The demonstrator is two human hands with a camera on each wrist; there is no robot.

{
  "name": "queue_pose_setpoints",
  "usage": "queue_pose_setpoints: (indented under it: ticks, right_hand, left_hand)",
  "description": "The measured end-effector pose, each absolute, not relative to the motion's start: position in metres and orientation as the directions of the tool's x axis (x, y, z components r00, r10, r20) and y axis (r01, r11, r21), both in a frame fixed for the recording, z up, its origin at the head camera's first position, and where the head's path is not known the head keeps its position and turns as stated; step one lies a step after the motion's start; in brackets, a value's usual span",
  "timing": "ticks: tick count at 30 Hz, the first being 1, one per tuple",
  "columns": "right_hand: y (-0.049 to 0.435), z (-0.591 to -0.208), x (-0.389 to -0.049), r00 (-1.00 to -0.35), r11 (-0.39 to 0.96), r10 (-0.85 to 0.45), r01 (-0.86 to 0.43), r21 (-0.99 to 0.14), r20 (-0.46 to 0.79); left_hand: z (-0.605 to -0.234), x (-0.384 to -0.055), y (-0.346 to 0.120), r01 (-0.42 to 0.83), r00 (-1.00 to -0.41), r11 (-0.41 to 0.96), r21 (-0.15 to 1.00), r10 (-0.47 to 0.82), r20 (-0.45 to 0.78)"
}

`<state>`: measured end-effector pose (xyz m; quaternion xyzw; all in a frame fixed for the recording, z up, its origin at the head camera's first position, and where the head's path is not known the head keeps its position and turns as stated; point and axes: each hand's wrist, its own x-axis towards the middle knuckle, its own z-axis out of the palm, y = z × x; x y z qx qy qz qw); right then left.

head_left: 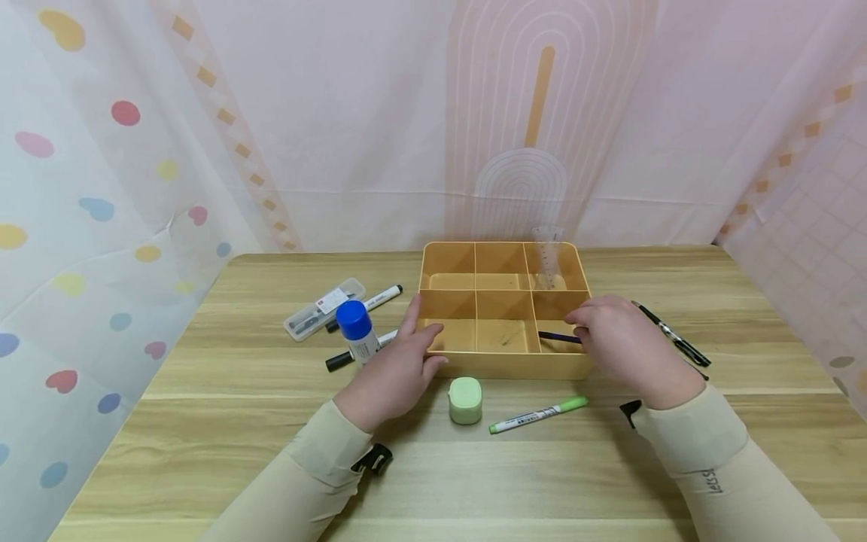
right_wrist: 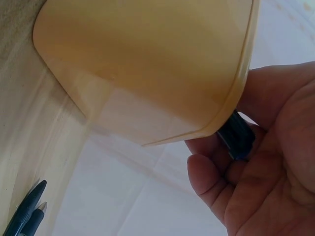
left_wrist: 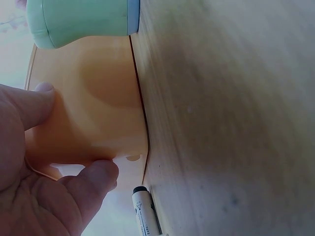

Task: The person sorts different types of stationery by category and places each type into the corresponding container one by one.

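A yellow-orange organizer box (head_left: 504, 366) with several compartments sits on the table. My left hand (head_left: 400, 369) grips its front left corner, the thumb against the front wall and other fingers around the left side. At the front right compartment, my right hand (head_left: 626, 342) pinches a dark pen (head_left: 561, 337), whose far end lies inside that compartment. The right wrist view shows the pen's dark blue end (right_wrist: 237, 135) between thumb and fingers, right at the box rim. A clear ruler (head_left: 547, 260) stands tilted in the back right compartment.
A pale green rounded container (head_left: 465, 400) and a green highlighter (head_left: 538, 415) lie in front of the box. Left of it are a blue-capped glue stick (head_left: 357, 327), black-capped white markers (head_left: 382, 297) and a clear pen case (head_left: 323, 309). A black pen (head_left: 672, 333) lies right.
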<state>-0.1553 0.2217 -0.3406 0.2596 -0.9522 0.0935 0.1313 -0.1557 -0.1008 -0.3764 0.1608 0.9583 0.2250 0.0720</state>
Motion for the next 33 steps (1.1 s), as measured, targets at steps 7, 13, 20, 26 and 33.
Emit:
queue_pose_setpoints:
  ticks: [7,13,20,26,33]
  right_hand:
    - [0.223,-0.338,-0.155,-0.834,0.856,-0.458,-0.507,-0.101,0.306]
    - [0.229,-0.336,-0.156,-0.852,0.862,-0.426,-0.484,-0.15,0.304]
    - [0.24,-0.333,-0.158,-0.89,0.89,-0.359,-0.417,-0.183,0.281]
    - [0.248,-0.33,-0.159,-0.913,0.903,-0.318,-0.374,-0.213,0.257]
    - [0.259,-0.33,-0.161,-0.928,0.914,-0.286,-0.339,-0.222,0.238]
  left_hand:
    - [-0.376,-0.156,-0.101,0.275,-0.938,0.849,0.451,0.34,-0.067]
    - [-0.377,-0.156,-0.101,0.279,-0.937,0.847,0.453,0.342,-0.063]
    - [-0.378,-0.157,-0.101,0.279,-0.937,0.845,0.457,0.344,-0.063]
    - [-0.378,-0.157,-0.101,0.283,-0.936,0.844,0.456,0.346,-0.06]
    - [-0.378,-0.156,-0.102,0.287,-0.935,0.842,0.457,0.35,-0.058]
